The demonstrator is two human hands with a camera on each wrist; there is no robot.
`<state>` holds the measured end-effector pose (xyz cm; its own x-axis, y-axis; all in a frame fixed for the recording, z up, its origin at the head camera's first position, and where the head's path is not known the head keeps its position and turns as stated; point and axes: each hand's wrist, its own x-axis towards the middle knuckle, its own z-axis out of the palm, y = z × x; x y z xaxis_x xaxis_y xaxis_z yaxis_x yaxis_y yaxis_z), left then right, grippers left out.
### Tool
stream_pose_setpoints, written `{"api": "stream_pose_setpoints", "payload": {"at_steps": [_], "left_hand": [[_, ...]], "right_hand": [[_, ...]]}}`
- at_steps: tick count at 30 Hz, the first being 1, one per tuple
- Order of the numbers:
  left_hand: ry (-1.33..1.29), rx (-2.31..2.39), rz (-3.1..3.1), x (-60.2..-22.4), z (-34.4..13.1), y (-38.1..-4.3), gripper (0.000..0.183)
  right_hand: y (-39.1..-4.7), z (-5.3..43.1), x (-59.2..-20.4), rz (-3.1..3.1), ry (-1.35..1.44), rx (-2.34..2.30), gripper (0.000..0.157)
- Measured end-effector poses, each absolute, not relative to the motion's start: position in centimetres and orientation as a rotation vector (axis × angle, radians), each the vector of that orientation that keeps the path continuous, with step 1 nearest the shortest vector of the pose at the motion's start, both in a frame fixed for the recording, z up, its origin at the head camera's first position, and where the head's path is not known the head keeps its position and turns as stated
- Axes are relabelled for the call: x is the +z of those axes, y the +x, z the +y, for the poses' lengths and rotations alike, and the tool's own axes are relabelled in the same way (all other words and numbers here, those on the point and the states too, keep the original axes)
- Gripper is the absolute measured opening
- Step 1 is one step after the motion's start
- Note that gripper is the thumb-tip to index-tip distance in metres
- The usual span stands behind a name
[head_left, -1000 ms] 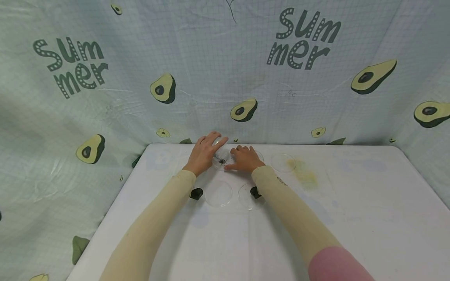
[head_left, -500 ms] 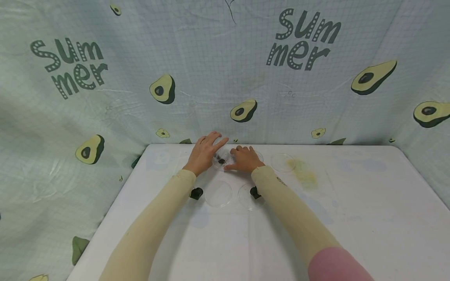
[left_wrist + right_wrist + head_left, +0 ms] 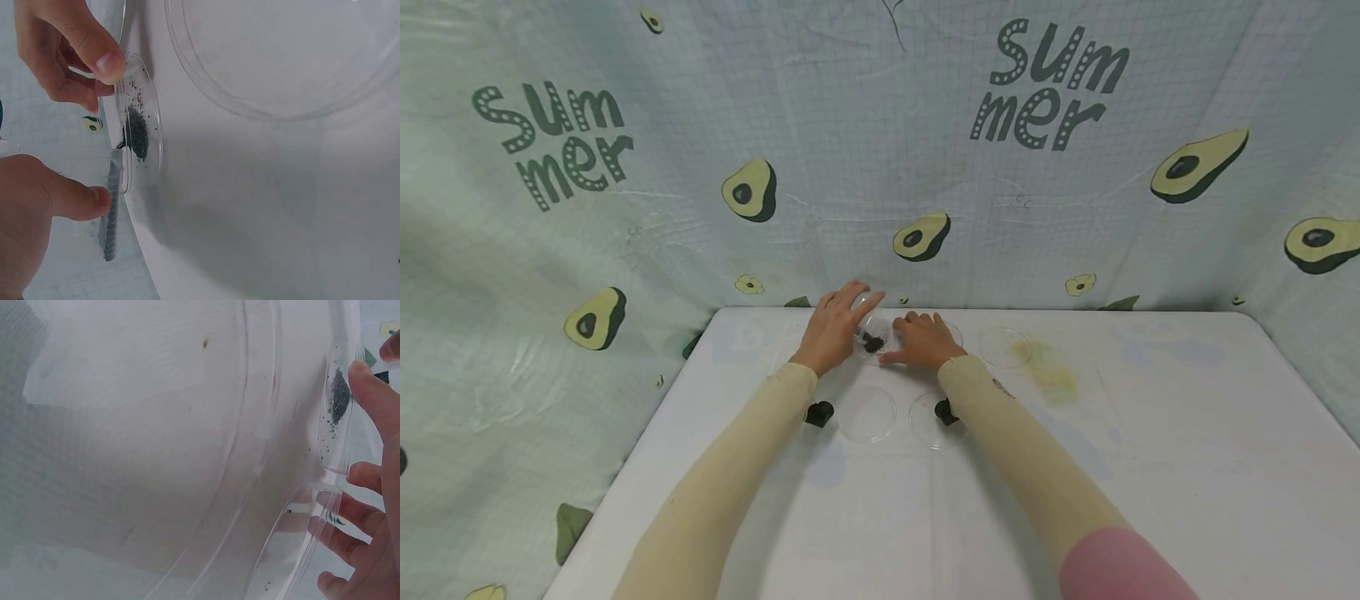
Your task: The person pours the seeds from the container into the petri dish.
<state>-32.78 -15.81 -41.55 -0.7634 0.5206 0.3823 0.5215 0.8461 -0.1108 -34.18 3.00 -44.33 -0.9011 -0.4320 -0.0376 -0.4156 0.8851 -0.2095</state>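
Note:
My left hand holds a small clear container with a ribbed edge, tipped over a clear petri dish. At the container's mouth a dark trickle shows, above a heap of fine black grains in the dish. From the right, my right hand grips the dish's rim, its thumb and a curled finger at the edge. Behind that hand's other fingers, in the right wrist view, stands a second clear dish with a few dark specks. Much of the container is hidden by my left hand in the head view.
Two clear dishes, one at left and one at right, lie nearer on the white table. Another clear dish lies right of my hands, beside a yellow stain. A patterned curtain hangs behind the table.
The black grains in the dish have grown from scattered specks into a denser, darker heap. Both hands have stayed in nearly the same place.

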Motion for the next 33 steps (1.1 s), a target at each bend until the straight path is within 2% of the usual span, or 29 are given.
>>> {"api": "stream_pose_setpoints", "payload": {"at_steps": [33], "left_hand": [[-0.548,-0.449,-2.715,-42.0,-19.3,-31.8,0.093]], "right_hand": [[-33.5,2.8,-44.1,2.968,-0.651,-0.315,0.076]]}}
